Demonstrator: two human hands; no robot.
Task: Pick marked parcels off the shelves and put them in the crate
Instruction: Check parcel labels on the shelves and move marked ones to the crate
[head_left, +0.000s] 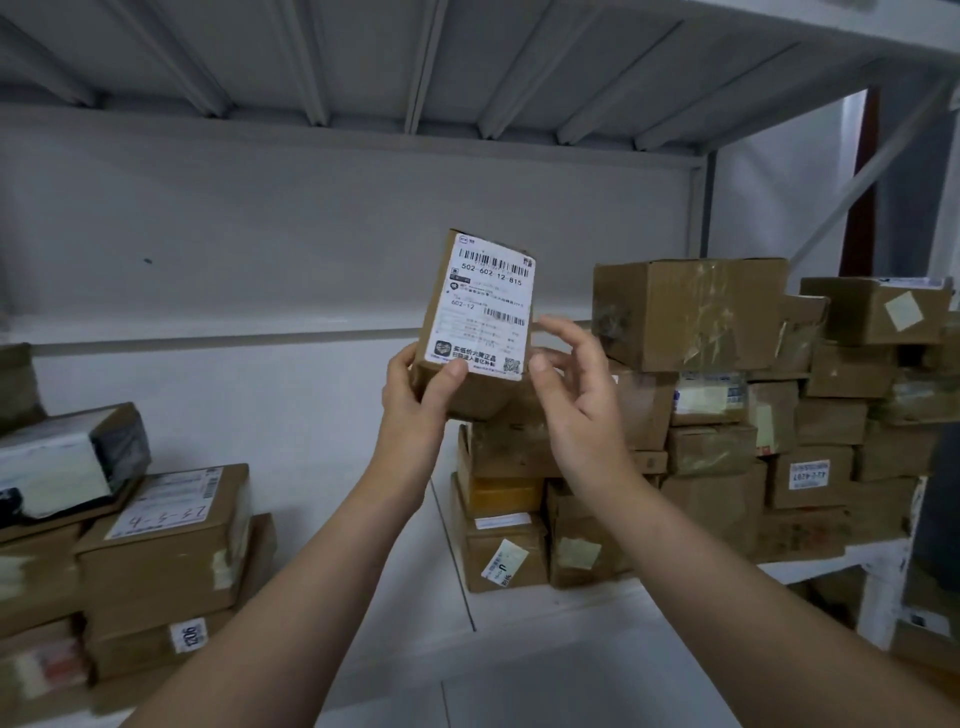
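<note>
while it is held up at the centre of the frame, the small parcel (483, 397) looks light and stiff.
plain cardboard with a white label (485, 306) facing the camera, it seems easy to carry one-handed by its lower end, where the corners are firm. the left hand (415, 387) grips that lower end, thumb across the front, fingers round the left side. the right hand (576, 384) hovers just beside the right edge, fingers spread and relaxed; whether its thumb touches the parcel i cannot tell.
</note>
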